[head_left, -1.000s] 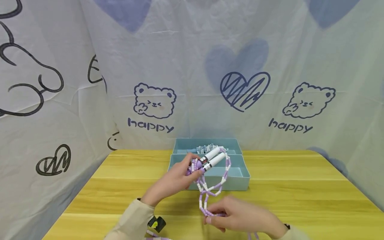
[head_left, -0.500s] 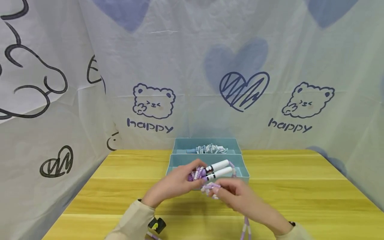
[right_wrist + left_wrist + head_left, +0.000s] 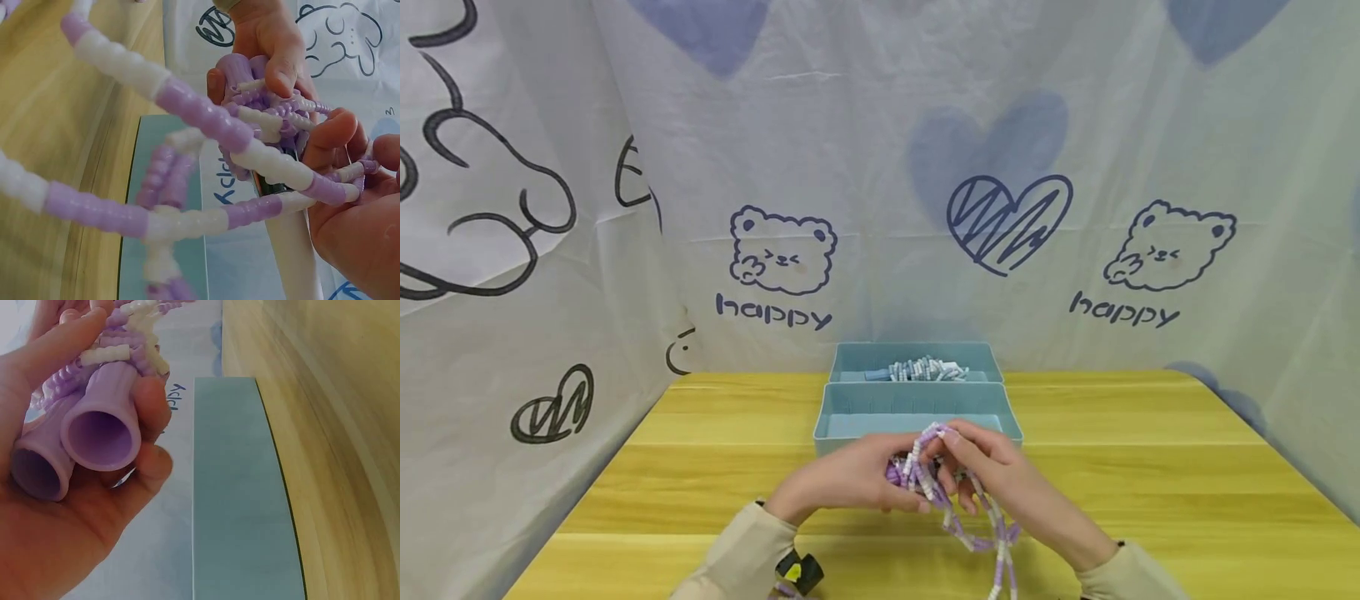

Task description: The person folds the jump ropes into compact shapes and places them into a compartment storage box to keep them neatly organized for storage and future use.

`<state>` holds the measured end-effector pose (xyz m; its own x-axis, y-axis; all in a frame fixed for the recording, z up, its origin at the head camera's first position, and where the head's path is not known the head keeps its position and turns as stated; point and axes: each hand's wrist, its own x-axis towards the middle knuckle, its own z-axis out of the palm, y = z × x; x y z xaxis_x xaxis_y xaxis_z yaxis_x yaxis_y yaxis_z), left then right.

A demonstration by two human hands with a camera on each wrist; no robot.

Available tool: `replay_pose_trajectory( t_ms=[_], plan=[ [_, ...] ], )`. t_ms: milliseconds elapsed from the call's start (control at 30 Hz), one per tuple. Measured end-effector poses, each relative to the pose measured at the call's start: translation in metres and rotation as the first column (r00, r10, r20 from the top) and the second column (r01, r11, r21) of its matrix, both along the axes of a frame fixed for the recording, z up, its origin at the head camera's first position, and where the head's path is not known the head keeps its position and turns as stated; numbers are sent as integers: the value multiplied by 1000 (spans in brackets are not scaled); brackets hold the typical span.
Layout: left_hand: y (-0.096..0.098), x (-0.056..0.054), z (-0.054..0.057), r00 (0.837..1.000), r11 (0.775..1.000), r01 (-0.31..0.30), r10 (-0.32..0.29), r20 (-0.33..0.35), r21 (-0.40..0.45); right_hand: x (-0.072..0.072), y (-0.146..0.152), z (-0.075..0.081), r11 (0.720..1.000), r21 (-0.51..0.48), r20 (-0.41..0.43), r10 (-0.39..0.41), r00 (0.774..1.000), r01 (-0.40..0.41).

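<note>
White cloth backdrop point(image 3: 868, 158): hangs along the left and behind the teal box point(image 3: 917, 400), printed with hearts, bear faces and the word "happy".
Wood-grain tabletop point(image 3: 722, 433): yellow-brown, spreading under the box and to both sides of it.
Left sleeve point(image 3: 741, 550): cream, in front of the box and off to its left.
Black piece point(image 3: 807, 575): beside that cuff, in front of the box, with a yellow patch; too little shows to name it.
Left hand point(image 3: 850, 475): just in front of the box, toward its left end, fingers wrapped round two lilac handles point(image 3: 112, 387) with flared, hollow ends.
Box layout: open-topped, two compartments, one behind the other.
Blue-and-white beaded rope point(image 3: 925, 369): bunched in the box's rear compartment.
Purple-and-white beaded jump rope point(image 3: 203, 119): in front of the box, bunched over its handles, loops drooping below the right hand point(image 3: 1000, 475).
Right-hand grip: thumb and fingertips pinch a strand of those beads, in front of the box.
Right sleeve point(image 3: 1127, 575): cream, in front of the box and to its right.
</note>
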<state>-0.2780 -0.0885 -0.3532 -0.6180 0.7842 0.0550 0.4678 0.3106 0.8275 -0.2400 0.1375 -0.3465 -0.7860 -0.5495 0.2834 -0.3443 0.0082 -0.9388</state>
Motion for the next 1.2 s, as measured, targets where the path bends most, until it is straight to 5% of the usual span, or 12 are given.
replay_pose_trajectory(
  t_ms=[200,433,967,1200],
  plan=[
    [1,0,-2,999,999,-47,47,24,19,0,-3,-1,1000,-11,-11,2,1000,-2],
    [1,-3,-5,993,993,-118,118,1,19,0,-5,-2,994,-33,-53,-108,993,106],
    [2,-5,-4,999,997,-37,34,42,74,5,-12,-6,981,-143,142,-109,984,129],
    [3,-3,-4,992,991,-122,123,-5,55,3,-6,-1,985,-87,109,-137,985,147]
  ],
)
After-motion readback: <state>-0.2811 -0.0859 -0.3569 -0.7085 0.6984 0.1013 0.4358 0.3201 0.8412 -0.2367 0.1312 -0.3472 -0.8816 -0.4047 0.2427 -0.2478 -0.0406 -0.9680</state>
